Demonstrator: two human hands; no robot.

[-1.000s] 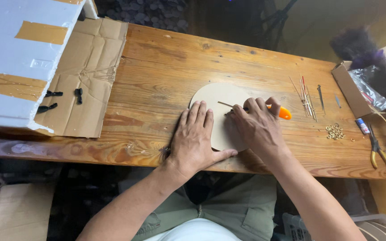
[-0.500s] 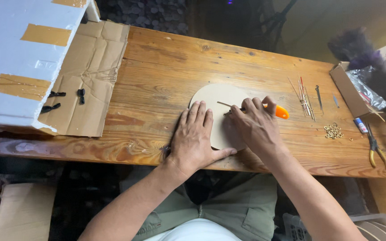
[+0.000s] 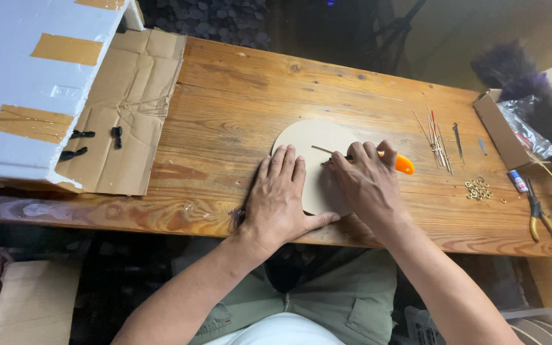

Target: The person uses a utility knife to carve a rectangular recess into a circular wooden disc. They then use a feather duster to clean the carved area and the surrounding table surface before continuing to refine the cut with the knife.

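A long wooden table point(image 3: 237, 108) fills the view; a pale round disc point(image 3: 311, 137) lies near its near edge, at the middle; the left hand point(image 3: 279, 198) presses flat on the disc's left side, fingers spread, gripping nothing; the right hand point(image 3: 368, 185) is closed around an orange-handled knife point(image 3: 402, 164), with a thin wooden stick point(image 3: 322, 150) lying on the disc just beyond its fingertips; thin sticks point(image 3: 436, 137), small brass rings point(image 3: 477, 188) and pliers point(image 3: 536, 214) lie to the right; flattened cardboard point(image 3: 129, 96) lies at far left.
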